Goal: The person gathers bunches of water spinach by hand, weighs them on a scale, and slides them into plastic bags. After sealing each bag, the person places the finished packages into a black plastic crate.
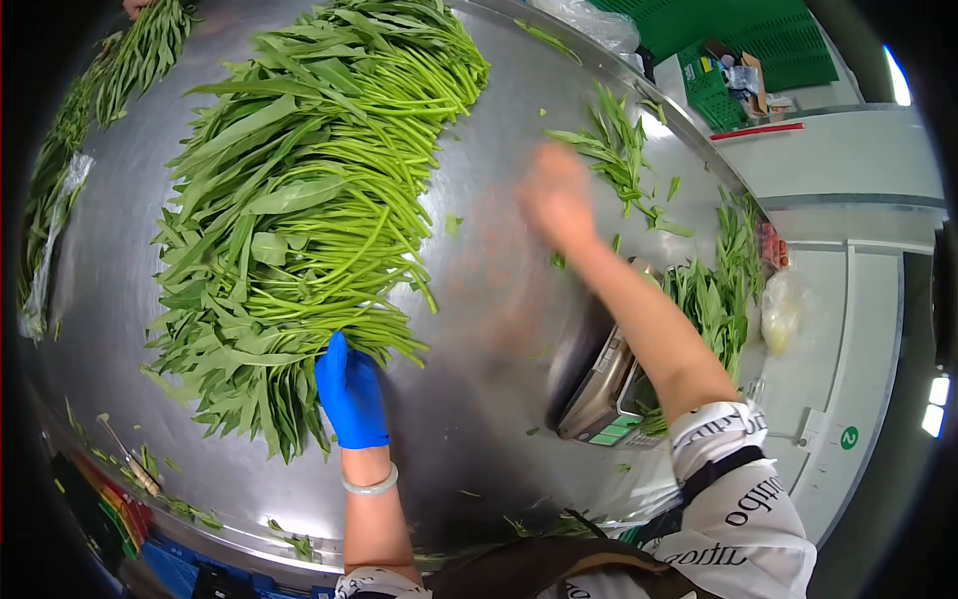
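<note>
A long pile of water spinach (299, 220) lies across the steel table, leaves to the left and pale stems to the right. At its near end my left hand (351, 394), in a blue glove, is closed on some of the stems; its fingers are partly hidden by the greens. My bare right hand (557, 195) is over the table to the right of the pile, smeared by motion, so its fingers cannot be made out. Just beyond it are some loose leafy sprigs (617, 150).
A metal scale (604, 394) stands at the right, with more greens (714, 299) beside it. A wooden-handled tool (140, 471) lies near the left front edge. Further greens (145, 60) are at the far left, by another person's hand. A green crate (709, 95) sits beyond the table rim.
</note>
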Motion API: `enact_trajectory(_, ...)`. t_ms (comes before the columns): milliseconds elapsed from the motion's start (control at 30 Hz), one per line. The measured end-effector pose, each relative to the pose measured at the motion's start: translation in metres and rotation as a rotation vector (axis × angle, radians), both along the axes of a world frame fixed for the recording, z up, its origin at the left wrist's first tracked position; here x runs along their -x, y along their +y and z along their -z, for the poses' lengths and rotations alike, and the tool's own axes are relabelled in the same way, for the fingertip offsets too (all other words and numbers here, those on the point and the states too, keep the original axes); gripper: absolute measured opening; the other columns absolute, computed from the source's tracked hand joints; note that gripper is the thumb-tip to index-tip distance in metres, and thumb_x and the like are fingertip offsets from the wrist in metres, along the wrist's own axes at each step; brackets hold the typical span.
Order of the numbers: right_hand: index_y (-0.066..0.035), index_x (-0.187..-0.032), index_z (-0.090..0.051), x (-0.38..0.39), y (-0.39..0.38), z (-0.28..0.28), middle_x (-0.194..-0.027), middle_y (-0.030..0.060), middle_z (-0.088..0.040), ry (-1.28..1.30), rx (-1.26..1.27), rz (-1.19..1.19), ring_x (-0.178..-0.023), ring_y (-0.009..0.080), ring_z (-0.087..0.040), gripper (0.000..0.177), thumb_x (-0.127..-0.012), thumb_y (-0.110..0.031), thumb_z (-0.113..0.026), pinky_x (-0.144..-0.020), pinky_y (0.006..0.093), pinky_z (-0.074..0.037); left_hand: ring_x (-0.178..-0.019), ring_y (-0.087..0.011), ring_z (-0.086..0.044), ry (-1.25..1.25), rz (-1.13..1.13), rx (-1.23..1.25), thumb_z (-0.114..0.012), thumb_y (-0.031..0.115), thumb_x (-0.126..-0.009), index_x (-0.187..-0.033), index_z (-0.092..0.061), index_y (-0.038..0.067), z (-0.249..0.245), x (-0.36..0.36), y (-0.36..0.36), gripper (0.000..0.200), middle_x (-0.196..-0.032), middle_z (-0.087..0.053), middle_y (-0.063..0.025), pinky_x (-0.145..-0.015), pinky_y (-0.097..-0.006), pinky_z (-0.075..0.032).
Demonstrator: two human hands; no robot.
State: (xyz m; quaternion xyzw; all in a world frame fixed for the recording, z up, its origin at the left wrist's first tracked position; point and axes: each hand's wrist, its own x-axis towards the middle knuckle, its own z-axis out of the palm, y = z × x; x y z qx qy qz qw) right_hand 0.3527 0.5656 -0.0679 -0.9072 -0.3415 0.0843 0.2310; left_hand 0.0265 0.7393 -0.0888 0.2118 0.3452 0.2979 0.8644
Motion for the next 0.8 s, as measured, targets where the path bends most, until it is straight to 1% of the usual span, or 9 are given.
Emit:
enact_trajectory(67,-0.002,-0.124,-0.050,-0.030,0.020,-0.030,-0.126,0.0136,-0.053,0.169,-0.026,0.324,-0.119,0.0285,-0.048,0.042,-0.085,-0.016,-0.049,-0.106,0.0425,-0.032,-0.115,-0.0214,-0.050,-0.032,-0.025,0.008,-0.052,0.015,-0.093,-0.129,-0.045,-0.003,-0.023,-0.019,0.004,0.041,-0.128,-0.052,-0.0120,-0.099,-0.0358,-0.039)
enact_trajectory(133,-0.003,-0.123,-0.050,-0.021,0.028,-0.008,-0.127,0.0134,-0.053,-0.406,0.206,-0.049,-0.120,0.0286,-0.047,0.041,-0.085,-0.017,-0.049,-0.106,0.0424,-0.032,-0.114,-0.0215,-0.050,-0.055,-0.068,0.087,-0.054,0.015,-0.092,-0.127,-0.046,-0.003,-0.024,-0.025,0.005,0.040,-0.127,-0.052,-0.0123,-0.099,-0.0356,-0.039)
enact_trajectory(167,-0.005,-0.120,-0.052,0.005,0.029,0.014,-0.125,0.0132,-0.054,-0.616,0.147,-0.386,-0.120,0.0290,-0.046,0.038,-0.083,-0.015,-0.048,-0.106,0.0420,-0.031,-0.113,-0.0216,-0.050,-0.064,-0.095,0.125,-0.054,0.014,-0.092,-0.126,-0.047,-0.004,-0.025,-0.026,0.005,0.040,-0.126,-0.052,-0.0124,-0.098,-0.0355,-0.039)
enact_trajectory(233,-0.006,-0.118,-0.054,0.068,0.051,-0.021,-0.125,0.0128,-0.054,-0.300,0.031,-0.903,-0.119,0.0295,-0.047,0.036,-0.083,-0.015,-0.049,-0.106,0.0417,-0.032,-0.114,-0.0221,-0.050,-0.091,-0.109,0.169,-0.055,0.016,-0.092,-0.128,-0.045,-0.004,-0.027,-0.030,0.007,0.043,-0.126,-0.052,-0.0126,-0.098,-0.0365,-0.040)
enact_trajectory(333,-0.006,-0.116,-0.056,0.015,0.030,0.012,-0.124,0.0124,-0.054,-0.607,0.267,-0.643,-0.118,0.0292,-0.047,0.034,-0.085,-0.015,-0.048,-0.103,0.0418,-0.035,-0.115,-0.0234,-0.050,-0.104,-0.124,0.185,-0.057,0.017,-0.091,-0.130,-0.043,-0.003,-0.025,-0.032,0.010,0.046,-0.128,-0.051,-0.0126,-0.099,-0.0382,-0.040)
enact_trajectory(400,-0.004,-0.120,-0.054,-0.055,0.033,-0.003,-0.124,0.0133,-0.054,-0.259,0.477,0.100,-0.117,0.0291,-0.047,0.038,-0.084,-0.017,-0.051,-0.100,0.0409,-0.038,-0.115,-0.0237,-0.050,-0.075,-0.156,0.152,-0.057,0.016,-0.090,-0.131,-0.043,-0.002,-0.021,-0.036,0.011,0.047,-0.128,-0.050,-0.0124,-0.100,-0.0385,-0.039)
enact_trajectory(467,-0.003,-0.124,-0.051,-0.094,0.039,-0.006,-0.125,0.0154,-0.053,-0.658,0.052,0.044,-0.115,0.0326,-0.049,0.043,-0.086,-0.023,-0.055,-0.097,0.0419,-0.040,-0.115,-0.0247,-0.050,-0.062,-0.171,0.115,-0.058,0.017,-0.090,-0.131,-0.043,-0.001,-0.022,-0.044,0.013,0.048,-0.129,-0.050,-0.0125,-0.099,-0.0394,-0.040)
enact_trajectory(633,0.006,-0.134,-0.039,-0.150,0.142,-0.033,-0.132,0.0253,-0.046,0.181,-0.322,0.108,-0.122,0.0331,-0.047,0.091,-0.075,-0.057,-0.067,-0.102,0.0397,-0.036,-0.111,-0.0246,-0.053,0.016,-0.224,0.056,-0.060,0.021,-0.090,-0.127,-0.048,-0.003,-0.027,-0.079,0.021,0.046,-0.125,-0.054,-0.0123,-0.096,-0.0393,-0.042)
enact_trajectory(800,0.006,-0.137,-0.034,-0.136,0.183,-0.029,-0.136,0.0199,-0.044,0.516,-0.084,-0.013,-0.121,0.0275,-0.047,0.097,-0.070,-0.052,-0.074,-0.103,0.0354,-0.035,-0.107,-0.0210,-0.055,0.055,-0.234,0.062,-0.063,0.017,-0.087,-0.124,-0.051,-0.004,-0.027,-0.099,0.031,0.043,-0.122,-0.056,-0.0103,-0.094,-0.0355,-0.043)
